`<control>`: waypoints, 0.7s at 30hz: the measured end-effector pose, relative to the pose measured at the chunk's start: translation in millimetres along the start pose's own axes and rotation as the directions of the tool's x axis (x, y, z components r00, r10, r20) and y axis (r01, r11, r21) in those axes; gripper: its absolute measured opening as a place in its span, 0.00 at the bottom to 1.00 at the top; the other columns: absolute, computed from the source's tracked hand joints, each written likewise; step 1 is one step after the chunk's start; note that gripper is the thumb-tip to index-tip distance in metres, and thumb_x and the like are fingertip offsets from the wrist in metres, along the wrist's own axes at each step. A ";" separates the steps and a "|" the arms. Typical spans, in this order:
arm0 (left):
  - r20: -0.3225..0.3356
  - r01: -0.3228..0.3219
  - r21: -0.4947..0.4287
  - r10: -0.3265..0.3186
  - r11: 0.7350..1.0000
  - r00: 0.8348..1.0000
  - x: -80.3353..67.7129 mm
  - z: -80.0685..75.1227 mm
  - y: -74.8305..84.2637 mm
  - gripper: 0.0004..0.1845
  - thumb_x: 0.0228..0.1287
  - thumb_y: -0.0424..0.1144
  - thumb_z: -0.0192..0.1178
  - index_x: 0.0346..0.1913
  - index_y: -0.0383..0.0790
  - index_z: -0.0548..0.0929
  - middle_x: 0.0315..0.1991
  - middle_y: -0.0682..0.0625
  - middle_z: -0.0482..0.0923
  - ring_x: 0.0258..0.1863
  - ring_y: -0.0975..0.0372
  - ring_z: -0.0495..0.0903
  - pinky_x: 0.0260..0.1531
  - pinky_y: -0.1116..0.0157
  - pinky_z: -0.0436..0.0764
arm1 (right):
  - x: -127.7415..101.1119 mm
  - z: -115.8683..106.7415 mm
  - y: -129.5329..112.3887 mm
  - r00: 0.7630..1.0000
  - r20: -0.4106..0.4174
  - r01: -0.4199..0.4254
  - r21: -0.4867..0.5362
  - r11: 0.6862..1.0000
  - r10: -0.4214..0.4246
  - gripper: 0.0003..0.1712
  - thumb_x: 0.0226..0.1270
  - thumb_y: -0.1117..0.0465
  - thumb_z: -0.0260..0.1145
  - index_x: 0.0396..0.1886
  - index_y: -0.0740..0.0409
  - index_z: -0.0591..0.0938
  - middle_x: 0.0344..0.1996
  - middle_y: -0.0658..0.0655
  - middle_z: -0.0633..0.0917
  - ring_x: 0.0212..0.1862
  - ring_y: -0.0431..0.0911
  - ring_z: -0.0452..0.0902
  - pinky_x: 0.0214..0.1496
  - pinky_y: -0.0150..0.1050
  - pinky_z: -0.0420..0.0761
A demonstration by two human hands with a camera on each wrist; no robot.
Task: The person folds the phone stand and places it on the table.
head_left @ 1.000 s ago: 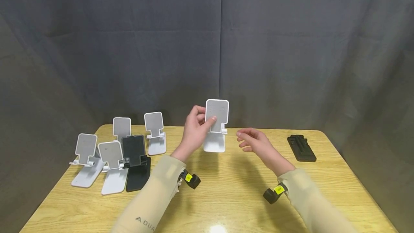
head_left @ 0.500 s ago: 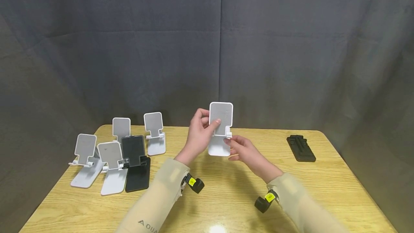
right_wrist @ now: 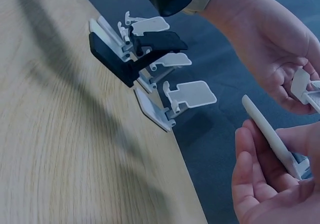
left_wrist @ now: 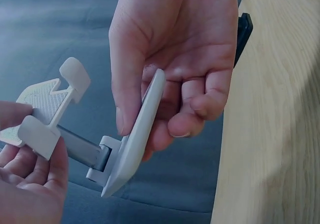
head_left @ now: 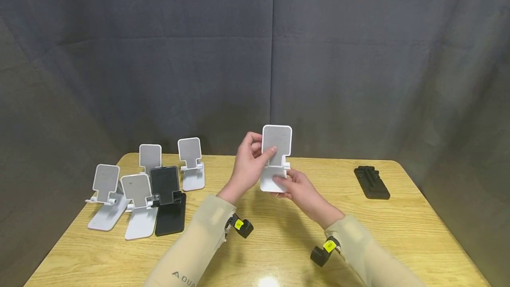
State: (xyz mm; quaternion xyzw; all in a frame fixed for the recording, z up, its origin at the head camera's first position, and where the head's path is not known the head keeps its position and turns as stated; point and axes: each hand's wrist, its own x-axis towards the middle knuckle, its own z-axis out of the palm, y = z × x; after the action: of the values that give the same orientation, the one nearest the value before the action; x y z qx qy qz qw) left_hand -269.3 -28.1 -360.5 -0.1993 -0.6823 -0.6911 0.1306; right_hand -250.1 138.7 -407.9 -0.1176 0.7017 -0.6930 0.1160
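Note:
Between both hands is a white phone stand (head_left: 276, 137), held up over the table with its grey-padded plate facing me. My left hand (head_left: 246, 166) grips the plate from its left side, thumb across the pad and fingers behind. Lower down, my right hand (head_left: 299, 189) pinches the base, thumb on its near face and fingers behind it. The left wrist view shows the base (left_wrist: 137, 134) edge-on between the right thumb and fingers, a metal arm (left_wrist: 80, 146) joining it to the plate.
At the left of the wooden table (head_left: 255, 251) several unfolded stands are grouped: white ones, such as the nearest white stand (head_left: 140, 223), and a black stand (head_left: 164, 185). A folded black stand (head_left: 371, 183) lies at the right. A dark curtain (head_left: 255, 56) hangs behind.
My right hand has moved left and taken hold of the stand's base. The left hand has shifted slightly right with the stand.

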 end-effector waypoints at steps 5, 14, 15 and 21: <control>0.021 0.000 0.026 0.000 1.000 1.000 -0.2 -2.2 1.1 0.18 0.64 0.24 0.67 0.52 0.31 0.72 0.46 0.37 0.84 0.44 0.53 0.84 0.45 0.61 0.82 | -0.6 -1.8 2.4 1.000 0.019 0.013 0.011 1.000 -0.013 0.26 0.78 0.66 0.57 0.66 0.79 0.67 0.50 0.66 0.85 0.44 0.50 0.84 0.47 0.38 0.82; 0.002 0.091 0.136 -0.092 0.987 0.996 -0.9 -6.6 6.5 0.28 0.61 0.31 0.72 0.60 0.33 0.70 0.53 0.41 0.77 0.52 0.52 0.79 0.55 0.55 0.77 | -2.2 -2.9 -1.2 0.998 0.056 0.026 -0.004 1.000 -0.025 0.26 0.79 0.63 0.56 0.69 0.75 0.66 0.53 0.66 0.83 0.46 0.49 0.83 0.51 0.41 0.81; 0.003 0.093 0.151 -0.095 0.984 0.996 -0.9 -7.0 6.3 0.29 0.61 0.32 0.72 0.62 0.33 0.70 0.54 0.41 0.77 0.53 0.52 0.79 0.57 0.55 0.76 | -2.4 -2.5 -1.5 0.998 0.058 0.025 -0.006 1.000 -0.024 0.27 0.80 0.63 0.56 0.69 0.75 0.66 0.54 0.66 0.83 0.46 0.48 0.83 0.51 0.41 0.81; 0.055 0.078 0.190 -0.090 0.979 0.994 0.5 -9.4 4.8 0.24 0.66 0.35 0.68 0.62 0.33 0.77 0.51 0.42 0.83 0.49 0.53 0.83 0.50 0.55 0.80 | -4.3 -0.2 -4.3 0.997 0.072 0.023 -0.010 1.000 -0.022 0.27 0.80 0.62 0.56 0.69 0.75 0.66 0.54 0.66 0.83 0.47 0.48 0.83 0.52 0.41 0.81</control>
State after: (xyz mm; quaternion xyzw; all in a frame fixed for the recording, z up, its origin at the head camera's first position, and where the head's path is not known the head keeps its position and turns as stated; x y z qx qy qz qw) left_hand -268.5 -37.5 -355.9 -0.1791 -0.7558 -0.6221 0.0978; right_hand -246.1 140.3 -403.6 -0.1510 0.6995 -0.6858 0.1326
